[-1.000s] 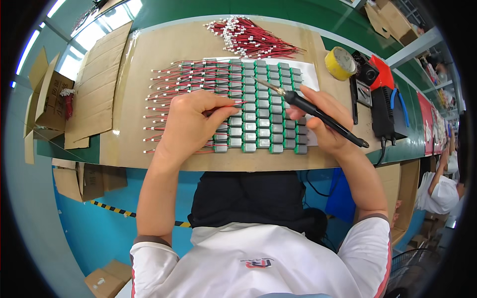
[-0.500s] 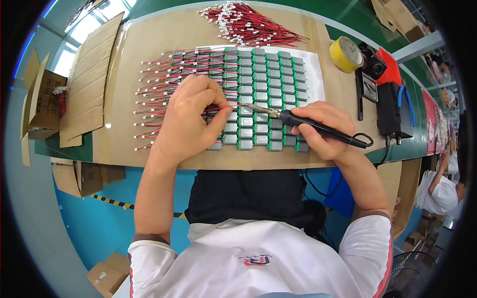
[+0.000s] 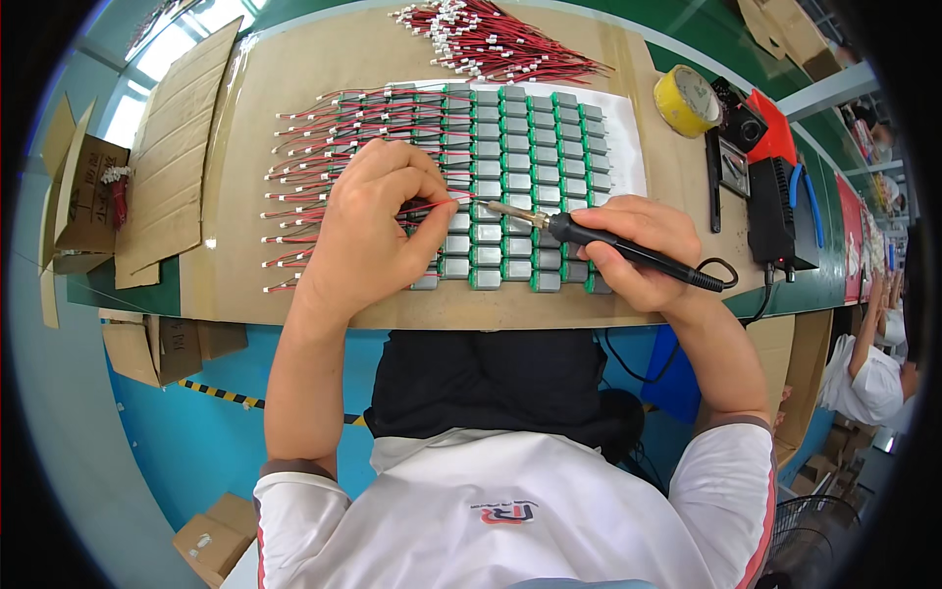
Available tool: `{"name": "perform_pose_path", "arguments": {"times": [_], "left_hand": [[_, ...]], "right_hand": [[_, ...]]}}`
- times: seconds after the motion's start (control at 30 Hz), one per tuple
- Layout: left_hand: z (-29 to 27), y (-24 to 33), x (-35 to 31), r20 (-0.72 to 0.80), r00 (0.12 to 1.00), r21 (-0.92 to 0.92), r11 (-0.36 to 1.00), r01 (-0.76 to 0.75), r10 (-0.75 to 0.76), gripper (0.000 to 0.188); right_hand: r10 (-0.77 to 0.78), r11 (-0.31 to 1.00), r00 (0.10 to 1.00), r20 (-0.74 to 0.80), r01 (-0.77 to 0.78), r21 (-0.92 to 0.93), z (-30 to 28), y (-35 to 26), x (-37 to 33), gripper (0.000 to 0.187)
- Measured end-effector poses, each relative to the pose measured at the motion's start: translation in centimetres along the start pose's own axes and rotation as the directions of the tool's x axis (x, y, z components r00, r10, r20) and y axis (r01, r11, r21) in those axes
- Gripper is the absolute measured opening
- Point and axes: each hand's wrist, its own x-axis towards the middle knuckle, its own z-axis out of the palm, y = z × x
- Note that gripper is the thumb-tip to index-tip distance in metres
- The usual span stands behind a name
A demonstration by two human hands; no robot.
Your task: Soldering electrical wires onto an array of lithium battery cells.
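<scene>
Rows of small grey motors with green end caps [image 3: 515,162] lie on a white sheet [image 3: 628,147] on the cardboard-covered table. Over their left part my left hand [image 3: 383,216] pinches a thin red wire [image 3: 461,195] between thumb and forefinger. My right hand [image 3: 643,250] holds a soldering iron [image 3: 628,253] by its black handle. The iron's tip points left and sits at the wire's end, over a motor in the middle rows; whether it touches cannot be made out. Red and black wires with white connectors [image 3: 294,201] stretch left from the left columns of motors, partly hidden by my left hand.
A heap of red wires with white plugs [image 3: 491,44] lies at the far edge. Yellow tape [image 3: 687,101], a black soldering station [image 3: 780,216] and blue-handled pliers [image 3: 805,206] stand at the right. Cardboard flaps [image 3: 177,147] and an open box [image 3: 88,196] are at the left.
Both hands stay nearly in place, still holding the wire and the iron. The table and its contents sit slightly higher in the picture.
</scene>
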Motion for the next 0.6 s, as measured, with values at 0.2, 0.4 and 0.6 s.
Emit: {"name": "perform_pose_path", "arguments": {"times": [0.2,0.4,0.6], "left_hand": [[0.12,-0.05,-0.06,-0.003,1.0,0.002,1.0,-0.004,0.004,0.014],[0.08,0.02,-0.01,-0.002,1.0,0.013,1.0,-0.011,0.011,0.014],[0.13,0.0,0.0,-0.006,1.0,0.015,1.0,-0.016,0.016,0.014]], "right_hand": [[-0.012,1.0,1.0,0.01,0.012,0.001,-0.04,-0.02,0.1,0.03],[-0.024,1.0,1.0,-0.007,0.024,-0.008,0.05,0.12,-0.06,0.03],[-0.028,0.999,1.0,-0.004,0.028,-0.031,0.03,0.09,-0.04,0.03]]}}
